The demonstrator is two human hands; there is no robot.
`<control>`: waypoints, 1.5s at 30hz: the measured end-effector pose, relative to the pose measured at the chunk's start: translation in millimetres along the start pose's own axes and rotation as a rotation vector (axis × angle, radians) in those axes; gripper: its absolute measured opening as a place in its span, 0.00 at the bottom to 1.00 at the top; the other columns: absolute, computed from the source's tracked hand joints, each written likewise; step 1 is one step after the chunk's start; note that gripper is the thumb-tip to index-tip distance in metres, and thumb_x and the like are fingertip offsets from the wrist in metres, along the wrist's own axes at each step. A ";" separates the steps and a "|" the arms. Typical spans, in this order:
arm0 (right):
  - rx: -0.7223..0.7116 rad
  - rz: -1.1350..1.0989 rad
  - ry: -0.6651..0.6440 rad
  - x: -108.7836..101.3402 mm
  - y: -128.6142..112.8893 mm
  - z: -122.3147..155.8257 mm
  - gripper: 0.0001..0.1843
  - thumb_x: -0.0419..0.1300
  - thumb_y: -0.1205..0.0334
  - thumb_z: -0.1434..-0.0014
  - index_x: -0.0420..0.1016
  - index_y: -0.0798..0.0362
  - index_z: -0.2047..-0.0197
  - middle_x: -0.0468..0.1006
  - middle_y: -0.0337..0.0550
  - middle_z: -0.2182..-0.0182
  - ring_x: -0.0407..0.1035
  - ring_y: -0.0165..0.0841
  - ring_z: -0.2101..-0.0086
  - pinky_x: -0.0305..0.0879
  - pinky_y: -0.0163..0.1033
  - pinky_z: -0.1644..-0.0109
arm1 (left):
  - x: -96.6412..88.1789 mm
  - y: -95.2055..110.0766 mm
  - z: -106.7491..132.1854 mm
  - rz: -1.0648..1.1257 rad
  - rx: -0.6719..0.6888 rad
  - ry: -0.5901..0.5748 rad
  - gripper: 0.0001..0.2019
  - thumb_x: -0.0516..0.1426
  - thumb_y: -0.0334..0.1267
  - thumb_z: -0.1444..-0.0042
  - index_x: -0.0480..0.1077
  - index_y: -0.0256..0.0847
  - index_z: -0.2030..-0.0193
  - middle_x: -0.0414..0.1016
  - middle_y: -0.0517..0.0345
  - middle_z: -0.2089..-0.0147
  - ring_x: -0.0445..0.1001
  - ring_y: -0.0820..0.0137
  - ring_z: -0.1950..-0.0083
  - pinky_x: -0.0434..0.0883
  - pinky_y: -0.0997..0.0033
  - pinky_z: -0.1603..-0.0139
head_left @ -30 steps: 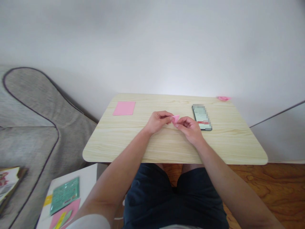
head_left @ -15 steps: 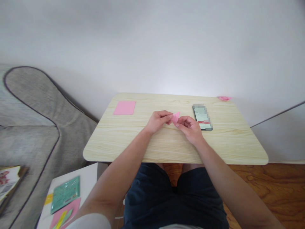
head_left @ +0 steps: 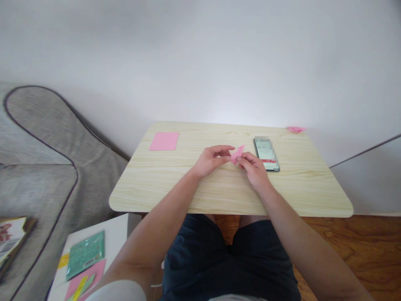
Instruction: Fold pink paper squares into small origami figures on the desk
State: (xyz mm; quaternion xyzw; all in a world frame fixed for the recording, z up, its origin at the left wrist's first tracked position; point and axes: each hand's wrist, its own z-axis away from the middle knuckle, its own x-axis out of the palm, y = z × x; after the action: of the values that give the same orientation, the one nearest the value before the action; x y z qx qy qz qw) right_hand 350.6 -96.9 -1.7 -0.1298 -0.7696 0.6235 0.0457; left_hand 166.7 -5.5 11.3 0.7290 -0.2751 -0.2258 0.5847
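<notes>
A small folded piece of pink paper [head_left: 237,153] is held just above the light wooden table [head_left: 219,192], near its middle. My left hand [head_left: 211,160] pinches the paper's left side with thumb and fingertips. My right hand [head_left: 254,168] grips its right side, fingers curled round the fold. Both hands sit close together, a little left of a phone.
A phone [head_left: 266,153] lies screen-up just right of my hands. A flat pink paper pad [head_left: 164,141] rests at the table's far left, and a small pink folded piece [head_left: 295,129] at the far right corner. A grey sofa [head_left: 40,167] and a low white surface with packets [head_left: 85,255] stand at left.
The folded paper has been turned and lifted slightly to the right between my fingers. My left fingers have stretched out more along it. The other things on the table have not moved.
</notes>
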 end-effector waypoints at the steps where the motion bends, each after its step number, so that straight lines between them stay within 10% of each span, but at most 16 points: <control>1: 0.015 -0.037 -0.003 -1.0 -0.5 -0.7 0.08 0.65 0.54 0.38 0.84 0.45 0.63 0.78 0.37 0.68 0.67 0.34 0.66 0.62 0.42 0.56 | 0.5 0.6 0.4 -0.015 0.016 -0.006 0.24 0.69 0.44 0.45 0.79 0.43 0.42 0.80 0.53 0.54 0.76 0.69 0.55 0.73 0.68 0.53; 9: 0.164 -0.388 -0.060 -2.6 -6.9 -3.1 0.06 0.64 0.59 0.43 0.81 0.48 0.70 0.76 0.39 0.70 0.66 0.34 0.66 0.62 0.41 0.59 | 9.0 2.1 1.2 -0.115 0.115 -0.020 0.24 0.69 0.46 0.43 0.77 0.52 0.39 0.75 0.51 0.38 0.76 0.67 0.49 0.74 0.66 0.49; 25: 0.219 -0.442 -0.217 -8.3 -13.5 -6.1 0.11 0.62 0.55 0.40 0.79 0.48 0.72 0.76 0.42 0.70 0.69 0.38 0.63 0.69 0.46 0.52 | 19.6 4.7 4.6 -0.387 0.392 0.049 0.21 0.69 0.46 0.42 0.79 0.49 0.42 0.71 0.49 0.41 0.73 0.60 0.39 0.70 0.55 0.34; 45: 0.301 -0.452 -0.247 -9.8 -16.9 -2.5 0.07 0.70 0.53 0.44 0.82 0.47 0.67 0.80 0.42 0.61 0.72 0.39 0.56 0.70 0.47 0.44 | 23.1 2.7 5.1 -0.541 0.514 0.154 0.22 0.70 0.48 0.45 0.79 0.49 0.44 0.73 0.48 0.42 0.72 0.58 0.40 0.72 0.54 0.39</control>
State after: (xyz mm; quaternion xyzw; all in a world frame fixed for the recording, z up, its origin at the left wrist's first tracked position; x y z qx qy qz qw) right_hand 358.2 -100.2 16.1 0.1298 -0.6778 0.7156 0.1082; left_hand 180.3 -25.0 12.8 0.9130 -0.0757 -0.2400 0.3211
